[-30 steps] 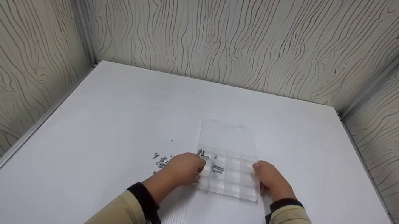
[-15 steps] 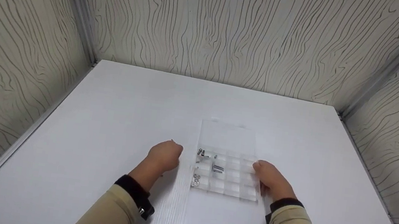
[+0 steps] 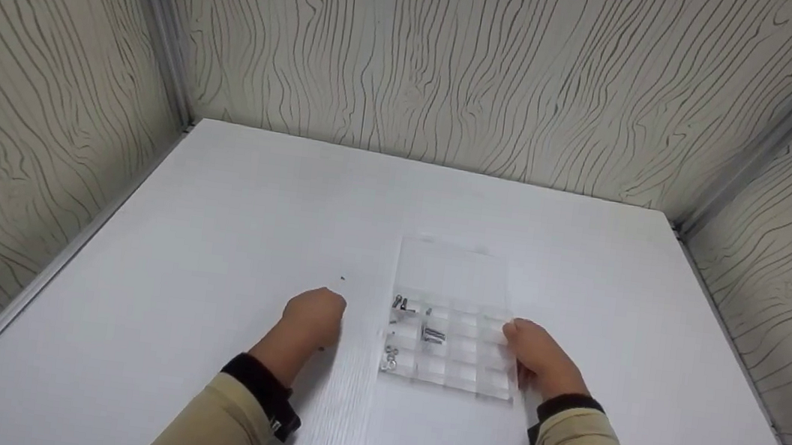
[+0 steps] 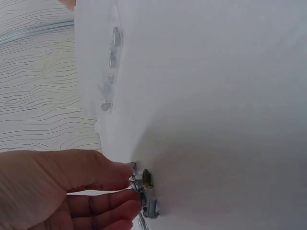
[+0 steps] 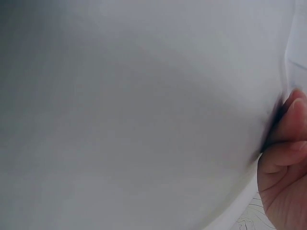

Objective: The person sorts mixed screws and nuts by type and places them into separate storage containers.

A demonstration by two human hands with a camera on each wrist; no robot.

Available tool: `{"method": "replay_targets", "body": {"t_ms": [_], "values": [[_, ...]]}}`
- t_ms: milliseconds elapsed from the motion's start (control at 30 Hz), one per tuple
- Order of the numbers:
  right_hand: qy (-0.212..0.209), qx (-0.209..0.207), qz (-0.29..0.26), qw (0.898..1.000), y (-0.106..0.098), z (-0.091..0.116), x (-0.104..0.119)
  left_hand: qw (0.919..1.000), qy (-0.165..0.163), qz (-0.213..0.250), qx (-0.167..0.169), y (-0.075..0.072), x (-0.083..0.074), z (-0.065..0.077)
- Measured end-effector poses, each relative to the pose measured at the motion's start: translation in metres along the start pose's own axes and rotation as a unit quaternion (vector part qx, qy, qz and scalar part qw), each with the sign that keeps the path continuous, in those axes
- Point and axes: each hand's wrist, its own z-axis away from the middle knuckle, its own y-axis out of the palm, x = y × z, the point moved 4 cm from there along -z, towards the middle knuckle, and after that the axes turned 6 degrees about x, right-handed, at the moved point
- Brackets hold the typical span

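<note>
A clear compartment box (image 3: 461, 373) lies on the white table with its lid (image 3: 452, 271) folded back. My right hand (image 3: 538, 355) holds its right edge, thumb on top; the right wrist view shows the fingers (image 5: 293, 122) bent at that edge. Left of the box, my left hand (image 3: 312, 318) is low over a pile of loose screws (image 4: 150, 207), mostly hidden from the head view. Its thumb and index fingertips are close together at the pile, with bits of metal in the narrow gap. Whether they pinch one, I cannot tell.
Screws (image 3: 433, 335) lie in a second-column compartment and more bolts (image 3: 399, 302) in the far left one. Nuts and washers (image 3: 390, 358) sit in the near left corner. One tiny piece (image 3: 342, 278) lies beyond my left hand. Wood-patterned walls (image 3: 417, 51) surround the table.
My left hand has moved left from the box to the loose screws and then drawn slightly nearer to me. Nuts and washers it hid are now visible. My right hand stays put.
</note>
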Motion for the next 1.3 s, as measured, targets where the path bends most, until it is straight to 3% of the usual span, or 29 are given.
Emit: {"method": "replay_targets", "body": {"t_ms": [433, 733, 967, 1300], "values": [[0.007, 0.003, 0.009, 1.0, 0.0, 0.003, 0.003, 0.9998, 0.002, -0.021, -0.005, 0.006, -0.002, -0.001], [0.0, 0.003, 0.022, 1.0, -0.001, 0.002, 0.002, 0.9988, 0.038, -0.007, -0.032, 0.004, -0.01, -0.002], [-0.006, 0.003, 0.025, 1.0, -0.001, 0.001, 0.002, 0.9937, 0.09, 0.004, -0.066, -0.007, -0.03, 0.001], [-0.002, 0.006, 0.013, 1.0, -0.001, 0.002, 0.003, 0.984, 0.163, 0.046, -0.055, -0.007, -0.07, 0.008]]}}
